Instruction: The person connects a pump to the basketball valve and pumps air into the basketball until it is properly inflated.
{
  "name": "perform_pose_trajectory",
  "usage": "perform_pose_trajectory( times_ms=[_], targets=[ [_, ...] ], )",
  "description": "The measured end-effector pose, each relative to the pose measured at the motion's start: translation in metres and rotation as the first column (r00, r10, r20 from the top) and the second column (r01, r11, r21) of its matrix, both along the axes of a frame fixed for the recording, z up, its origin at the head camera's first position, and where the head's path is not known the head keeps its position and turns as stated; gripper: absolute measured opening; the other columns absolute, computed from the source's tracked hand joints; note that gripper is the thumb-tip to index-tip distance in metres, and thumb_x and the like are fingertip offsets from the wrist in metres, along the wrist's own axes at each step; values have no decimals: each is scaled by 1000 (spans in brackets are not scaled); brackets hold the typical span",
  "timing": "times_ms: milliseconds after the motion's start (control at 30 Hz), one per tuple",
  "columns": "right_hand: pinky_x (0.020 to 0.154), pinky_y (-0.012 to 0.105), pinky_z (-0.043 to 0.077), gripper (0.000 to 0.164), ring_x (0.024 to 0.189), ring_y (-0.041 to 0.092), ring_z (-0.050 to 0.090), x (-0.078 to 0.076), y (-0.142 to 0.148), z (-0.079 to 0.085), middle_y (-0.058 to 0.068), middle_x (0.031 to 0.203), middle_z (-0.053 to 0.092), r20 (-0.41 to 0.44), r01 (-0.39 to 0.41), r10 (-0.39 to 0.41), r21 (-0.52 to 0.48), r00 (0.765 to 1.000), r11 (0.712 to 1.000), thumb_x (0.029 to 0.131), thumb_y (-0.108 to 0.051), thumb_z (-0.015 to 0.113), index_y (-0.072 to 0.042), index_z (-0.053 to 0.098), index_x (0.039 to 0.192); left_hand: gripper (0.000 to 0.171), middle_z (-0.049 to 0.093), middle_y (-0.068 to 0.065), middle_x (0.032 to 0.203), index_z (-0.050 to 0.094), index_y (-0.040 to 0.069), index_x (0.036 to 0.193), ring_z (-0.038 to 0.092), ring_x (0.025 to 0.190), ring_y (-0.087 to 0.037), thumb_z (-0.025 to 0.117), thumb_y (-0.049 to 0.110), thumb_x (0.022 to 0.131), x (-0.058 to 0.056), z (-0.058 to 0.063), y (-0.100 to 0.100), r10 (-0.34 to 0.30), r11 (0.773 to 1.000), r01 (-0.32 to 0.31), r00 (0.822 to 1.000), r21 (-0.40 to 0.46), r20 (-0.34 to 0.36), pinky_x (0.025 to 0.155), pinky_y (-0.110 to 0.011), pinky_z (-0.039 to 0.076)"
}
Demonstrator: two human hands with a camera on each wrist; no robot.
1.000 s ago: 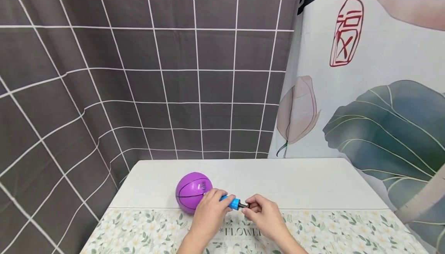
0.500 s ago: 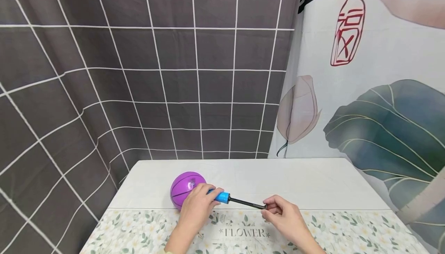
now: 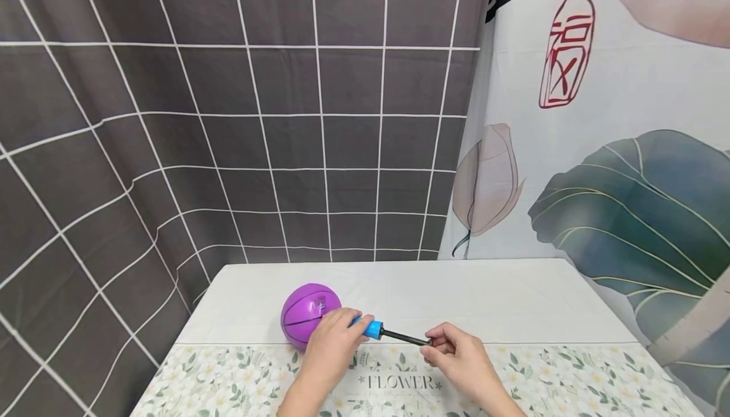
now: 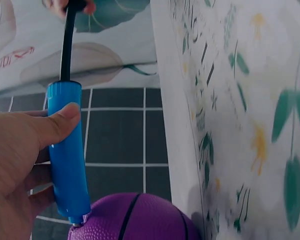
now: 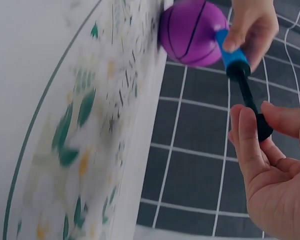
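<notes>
A purple ball (image 3: 308, 312) with black basketball lines rests on the table at centre left. My left hand (image 3: 331, 350) grips the blue barrel of a hand pump (image 4: 69, 150), thumb along its side. In the left wrist view the pump's lower end meets the ball, with a bit of metal showing at the joint. The black rod (image 3: 403, 337) is drawn partway out of the barrel. At its far end my right hand (image 3: 459, 359) pinches the black end knob (image 5: 263, 127) between thumb and fingers.
A white table (image 3: 456, 290) carries a floral cloth (image 3: 542, 379) along its front, printed with the word FLOWER. Behind stands a dark grey curtain (image 3: 353, 144) with white grid lines. A white curtain (image 3: 530, 151) with leaf and bud prints hangs at the right.
The rod was almost fully inside the barrel a second ago. My right hand drew it out to the right, then came slightly back in. The ball shifted left, then slightly right.
</notes>
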State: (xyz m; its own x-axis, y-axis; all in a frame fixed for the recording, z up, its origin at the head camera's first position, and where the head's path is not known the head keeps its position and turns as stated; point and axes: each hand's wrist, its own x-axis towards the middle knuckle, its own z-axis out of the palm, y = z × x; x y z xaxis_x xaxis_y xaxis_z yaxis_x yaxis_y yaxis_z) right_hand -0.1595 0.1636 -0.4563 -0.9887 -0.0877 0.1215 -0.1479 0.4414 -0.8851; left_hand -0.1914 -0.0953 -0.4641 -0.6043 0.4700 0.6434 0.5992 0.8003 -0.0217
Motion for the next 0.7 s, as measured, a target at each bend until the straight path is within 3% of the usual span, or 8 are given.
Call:
perform_pose_trajectory(
  times_ms=[200, 367, 700],
  targets=[
    [58, 22, 58, 26, 68, 9, 69, -2, -22, -2, -2, 80, 70, -24, -41, 40, -2, 999, 999, 87, -12, 79, 2, 67, 106, 42, 71, -1, 108, 76, 22, 113, 68, 101, -17, 85, 29, 72, 4, -6, 14, -22, 1000, 22, 997, -3, -73, 98, -39, 57],
    [56, 21, 55, 25, 66, 4, 66, -6, -34, -4, -5, 79, 69, -53, -56, 58, 40, 997, 998, 88, -15, 79, -1, 68, 105, 44, 71, 0, 107, 76, 23, 112, 67, 100, -17, 87, 28, 70, 6, -10, 20, -23, 1000, 23, 997, -4, -72, 98, -38, 57],
    [63, 21, 57, 29, 72, 11, 70, -5, -20, -6, -3, 84, 71, -3, -57, 58, 21, 998, 998, 87, -17, 80, -1, 68, 108, 43, 70, 4, 112, 71, 29, 117, 66, 108, -16, 84, 31, 76, 2, -14, 7, 17, 999, -20, 997, -41, -73, 100, -37, 56]
  ],
)
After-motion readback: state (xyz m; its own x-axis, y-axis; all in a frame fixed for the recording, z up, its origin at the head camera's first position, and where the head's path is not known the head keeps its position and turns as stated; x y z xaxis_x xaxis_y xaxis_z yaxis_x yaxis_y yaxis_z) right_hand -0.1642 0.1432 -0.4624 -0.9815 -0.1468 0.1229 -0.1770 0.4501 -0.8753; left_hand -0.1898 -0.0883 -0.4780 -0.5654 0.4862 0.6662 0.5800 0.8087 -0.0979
